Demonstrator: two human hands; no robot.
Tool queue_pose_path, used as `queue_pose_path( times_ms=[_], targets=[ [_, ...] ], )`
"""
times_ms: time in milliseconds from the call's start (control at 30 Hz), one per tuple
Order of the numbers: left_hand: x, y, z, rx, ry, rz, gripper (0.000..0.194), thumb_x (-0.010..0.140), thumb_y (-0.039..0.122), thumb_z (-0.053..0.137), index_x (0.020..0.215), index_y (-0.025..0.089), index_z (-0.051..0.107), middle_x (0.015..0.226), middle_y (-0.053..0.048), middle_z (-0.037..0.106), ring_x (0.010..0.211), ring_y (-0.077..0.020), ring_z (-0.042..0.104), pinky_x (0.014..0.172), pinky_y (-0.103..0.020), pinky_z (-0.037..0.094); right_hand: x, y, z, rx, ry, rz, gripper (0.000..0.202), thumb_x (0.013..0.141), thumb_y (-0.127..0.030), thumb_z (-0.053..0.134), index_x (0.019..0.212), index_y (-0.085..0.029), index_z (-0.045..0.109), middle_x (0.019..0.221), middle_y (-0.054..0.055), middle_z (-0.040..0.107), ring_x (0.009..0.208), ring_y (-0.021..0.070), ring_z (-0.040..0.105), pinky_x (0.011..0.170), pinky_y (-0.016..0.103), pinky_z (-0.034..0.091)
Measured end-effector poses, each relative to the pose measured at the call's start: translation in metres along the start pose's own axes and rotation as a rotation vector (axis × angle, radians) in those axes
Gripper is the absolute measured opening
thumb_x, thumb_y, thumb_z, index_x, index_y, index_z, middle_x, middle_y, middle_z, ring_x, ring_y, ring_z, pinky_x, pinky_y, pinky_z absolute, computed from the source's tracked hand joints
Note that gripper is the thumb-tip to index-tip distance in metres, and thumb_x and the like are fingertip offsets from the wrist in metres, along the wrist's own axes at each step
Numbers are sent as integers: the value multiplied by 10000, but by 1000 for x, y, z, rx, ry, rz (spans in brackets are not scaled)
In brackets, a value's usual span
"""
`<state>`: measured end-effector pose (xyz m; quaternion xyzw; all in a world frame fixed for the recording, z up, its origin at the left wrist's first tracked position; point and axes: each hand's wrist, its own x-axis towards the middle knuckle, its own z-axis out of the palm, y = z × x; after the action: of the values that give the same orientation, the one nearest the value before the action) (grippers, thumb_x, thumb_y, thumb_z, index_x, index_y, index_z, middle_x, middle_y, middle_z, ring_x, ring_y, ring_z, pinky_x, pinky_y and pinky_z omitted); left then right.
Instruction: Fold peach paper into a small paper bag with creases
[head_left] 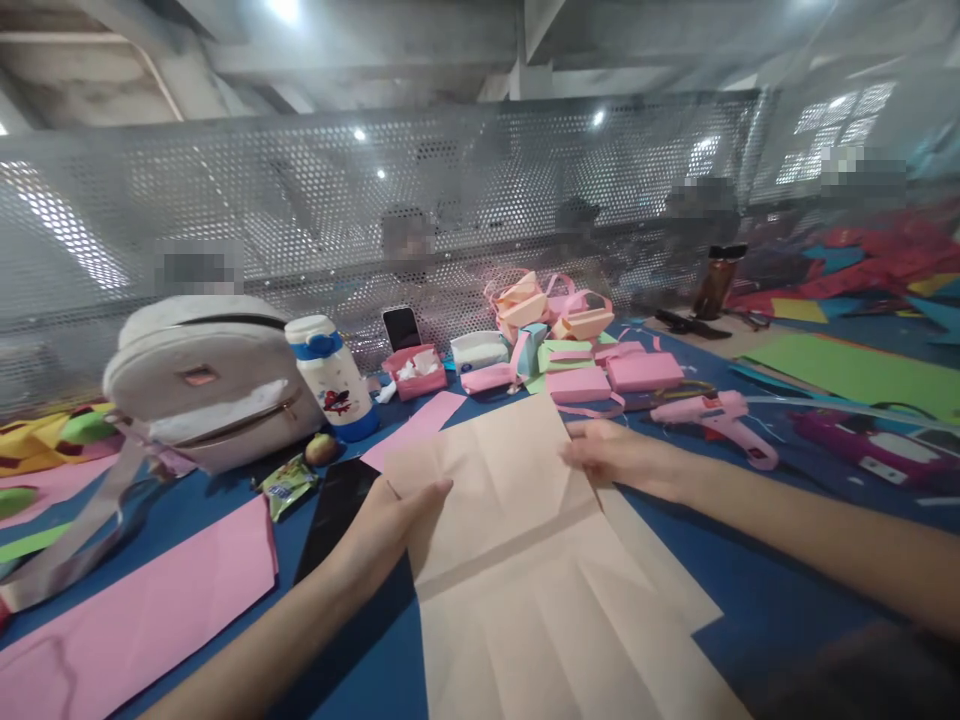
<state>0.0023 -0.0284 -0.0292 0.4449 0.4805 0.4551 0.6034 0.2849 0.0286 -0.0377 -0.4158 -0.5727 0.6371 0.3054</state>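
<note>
A large peach sheet of paper (502, 490), creased with several fold lines, is held up in front of me by its two sides. My left hand (409, 520) grips the left edge, thumb lying on the face of the sheet and the other fingers behind it. At the right edge my right hand (600, 455) pinches the paper, its fingertips partly hidden. Another peach sheet (660, 565) shows from beneath on the right. To the left lies folded pink paper (172, 600).
A white backpack (202, 390), a bottle (334, 380) and a snack packet (287, 487) stand or lie at left. Small pink paper boxes (577, 387) and paper bags (521, 305) sit behind. A pink glue gun (712, 415) and green paper (855, 370) are at right.
</note>
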Motion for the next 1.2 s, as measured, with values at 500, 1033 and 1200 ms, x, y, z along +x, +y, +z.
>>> queue_pose_path(
  times_ms=[500,1033,1200],
  targets=[
    [6,-12,-11,452,-10,151,393,625,263,872,992,178,761,997,-61,781,952,-312,726,794,-349,605,5,21,-11,-404,-50,-122,293,672,-350,743,864,-128,734,785,42,730,714,220,648,598,275,463],
    [-12,-28,-20,809,22,245,218,728,416,787,839,230,804,738,-37,776,655,-268,718,581,-320,602,-1,29,-11,-489,-69,-110,183,723,-299,725,846,-167,761,816,54,742,807,262,678,669,325,535],
    [-5,-28,-25,793,-445,519,334,907,285,657,1234,344,686,1167,-23,734,1114,-284,683,1146,-533,353,6,26,-19,-493,-210,-380,273,860,-404,656,865,-167,791,894,86,737,816,225,681,749,330,521]
  ],
)
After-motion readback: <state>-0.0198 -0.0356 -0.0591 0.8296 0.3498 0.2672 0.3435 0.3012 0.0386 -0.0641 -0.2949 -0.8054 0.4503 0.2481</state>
